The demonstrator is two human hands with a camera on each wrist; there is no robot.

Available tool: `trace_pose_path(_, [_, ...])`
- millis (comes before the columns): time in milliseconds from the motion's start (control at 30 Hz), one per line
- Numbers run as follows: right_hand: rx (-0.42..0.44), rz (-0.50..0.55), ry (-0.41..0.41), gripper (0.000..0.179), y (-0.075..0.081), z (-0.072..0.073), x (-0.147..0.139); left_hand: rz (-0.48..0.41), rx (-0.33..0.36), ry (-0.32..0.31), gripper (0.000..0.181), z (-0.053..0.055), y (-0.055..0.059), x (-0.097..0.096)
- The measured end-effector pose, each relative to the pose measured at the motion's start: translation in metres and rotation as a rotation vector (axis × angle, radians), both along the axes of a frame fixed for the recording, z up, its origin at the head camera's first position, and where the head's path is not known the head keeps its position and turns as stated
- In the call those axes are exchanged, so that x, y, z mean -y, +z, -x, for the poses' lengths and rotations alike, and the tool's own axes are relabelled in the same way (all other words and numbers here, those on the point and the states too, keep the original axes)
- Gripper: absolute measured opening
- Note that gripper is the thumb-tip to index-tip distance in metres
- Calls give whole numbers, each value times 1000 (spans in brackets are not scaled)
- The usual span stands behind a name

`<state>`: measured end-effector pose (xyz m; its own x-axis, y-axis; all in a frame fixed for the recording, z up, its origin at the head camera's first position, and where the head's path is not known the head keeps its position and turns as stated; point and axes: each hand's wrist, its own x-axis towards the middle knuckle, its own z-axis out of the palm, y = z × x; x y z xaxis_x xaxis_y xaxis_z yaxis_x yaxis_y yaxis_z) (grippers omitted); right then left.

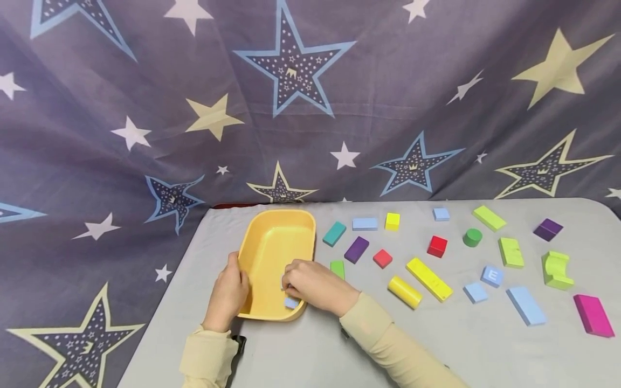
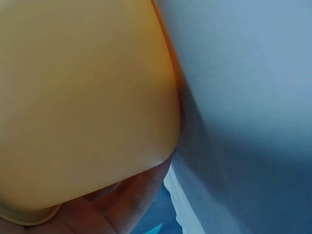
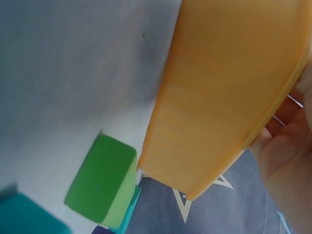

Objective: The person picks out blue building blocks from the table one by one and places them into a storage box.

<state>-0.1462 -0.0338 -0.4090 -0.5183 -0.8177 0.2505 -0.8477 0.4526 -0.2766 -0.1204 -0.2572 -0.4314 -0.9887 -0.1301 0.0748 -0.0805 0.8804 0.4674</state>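
A yellow plastic bin [image 1: 264, 258] stands at the left part of the table. My left hand [image 1: 227, 288] grips its left side, and the left wrist view shows fingers [image 2: 136, 200] against the bin's outer wall. Over the bin's right rim reaches my right hand [image 1: 315, 283], its curled fingers down inside. A sliver of light blue shows at those fingertips, apparently a block pinched there, mostly hidden by the hand. Just below, a light blue block [image 1: 291, 303] lies on the bin floor. Beside the bin is a green block [image 3: 102, 178], partly covered by my right hand in the head view.
Several coloured blocks lie spread over the grey table to the right, among them a yellow cylinder [image 1: 405, 292], a long yellow block [image 1: 429, 279], a purple block [image 1: 357, 250] and a magenta block [image 1: 594, 316]. A star-patterned curtain [image 1: 378, 70] hangs behind.
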Motion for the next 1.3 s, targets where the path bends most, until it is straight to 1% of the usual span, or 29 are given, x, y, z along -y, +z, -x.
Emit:
trace_pose_path(133, [-13, 12, 21, 20, 1, 2, 2, 3, -7, 14, 43, -2, 4, 1])
trace_pose_path(200, [-17, 21, 28, 20, 0, 2, 2, 2, -5, 11, 42, -2, 5, 0])
trace_pose_path(367, [-43, 28, 13, 16, -2, 1, -3, 0, -14, -6, 41, -1, 1, -3])
trace_pose_path(533, [-65, 35, 13, 14, -1, 1, -3, 3, -16, 7, 41, -1, -1, -1])
trace_pose_path(833, [-10, 42, 29, 12, -4, 4, -1, -5, 7, 16, 42, -4, -2, 0])
trace_pose_path(1000, [12, 50, 39, 13, -2, 7, -1, 0, -4, 11, 42, -3, -1, 0])
trace_pose_path(1100, [18, 60, 48, 15, -1, 10, -2, -3, -20, 6, 42, -1, 0, -1])
trace_pose_path(1200, [22, 70, 59, 14, -2, 11, -3, -5, -23, -3, 41, -2, 1, -1])
trace_pose_path(1300, [-8, 82, 81, 10, -4, 13, -4, -1, -17, 0, 41, -4, 2, 0])
